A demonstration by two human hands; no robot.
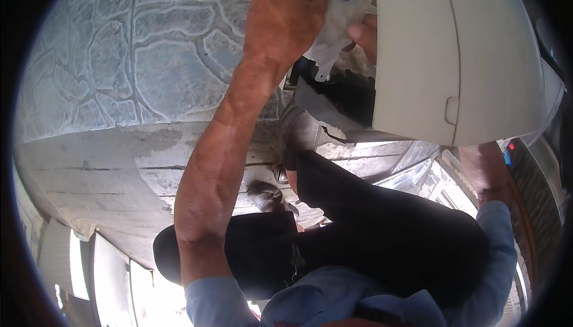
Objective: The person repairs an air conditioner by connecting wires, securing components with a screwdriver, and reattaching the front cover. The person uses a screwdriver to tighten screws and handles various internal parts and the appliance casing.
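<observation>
My left hand [283, 16] is closed on the left edge of a translucent white plastic tank [334, 13] with a round black fitting on its face. A narrow tab with a small hole hangs from the tank's lower end. At its right edge, the fingertips of my right hand [365, 34] press against it; the rest of that hand is behind a cream-coloured vehicle bumper [430, 58]. My right forearm passes behind and under this bumper. The tank's top runs out of view. Below it is a dark opening [352, 97] in the bodywork.
Grey stone-patterned paving [167, 70] lies on the left, bordered by a concrete strip [95, 172]. My bent knees in black trousers [382, 237] and my brown shoes [298, 133] are just below the bumper. A grey liner edge [322, 109] juts out beneath the opening.
</observation>
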